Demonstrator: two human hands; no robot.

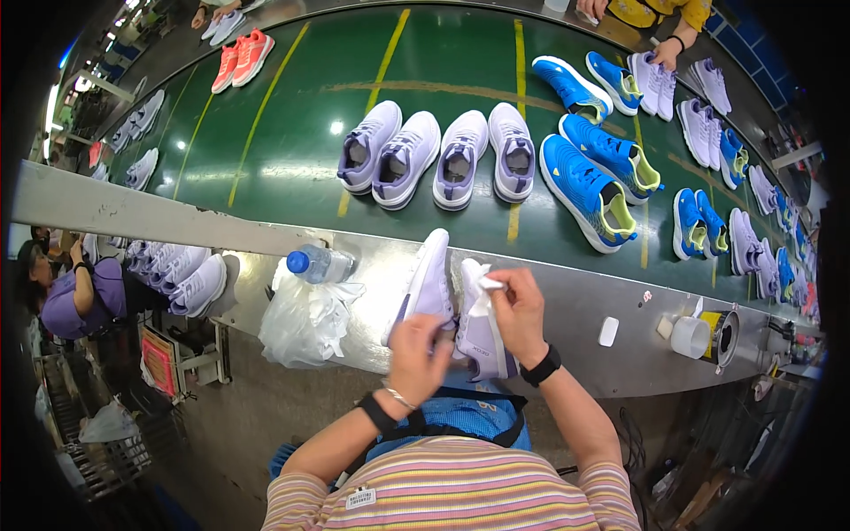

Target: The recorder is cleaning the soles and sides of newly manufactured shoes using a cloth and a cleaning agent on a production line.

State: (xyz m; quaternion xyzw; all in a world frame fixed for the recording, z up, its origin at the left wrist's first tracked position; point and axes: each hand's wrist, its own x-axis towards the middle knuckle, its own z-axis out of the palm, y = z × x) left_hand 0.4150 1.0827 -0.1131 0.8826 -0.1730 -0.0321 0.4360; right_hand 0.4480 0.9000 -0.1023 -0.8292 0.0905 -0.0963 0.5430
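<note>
Lilac shoe [428,281] pt. hidden behind L hand [416,358].

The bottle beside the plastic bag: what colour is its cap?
The bottle's cap is blue, seen best in the head view.

From where I stand, I see a ribbed top [443,487] striped in pink, yellow, white and darker tones, with short sleeves [611,491] and a small white printed label [361,498] on its front. Below hangs a blue apron-like cloth [469,411] with black trim. There's a black left wristband [379,413], a pale bracelet [400,399] beside it, and a black right wristband [541,365]
</note>
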